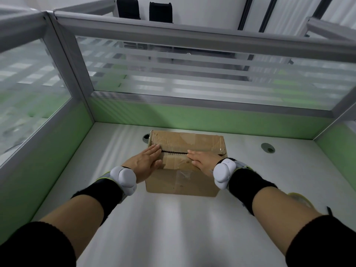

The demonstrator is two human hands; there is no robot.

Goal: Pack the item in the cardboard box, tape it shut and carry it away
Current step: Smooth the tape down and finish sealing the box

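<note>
Item: brown corrugated cardboard box (185,170), rectangular, creased, with glossy scraps of old clear tape. It sits under my fingers on the smooth white desk (173,218). My left hand (146,162) lies flat on top, fingers straight. My right hand (202,162) presses down with fingers slightly bent, gripping nothing. The dark seam (174,152) runs between my fingertips. I judge the box light, with stiff edges and springy flaps, best held by the end walls, outside my fingertips.
</note>
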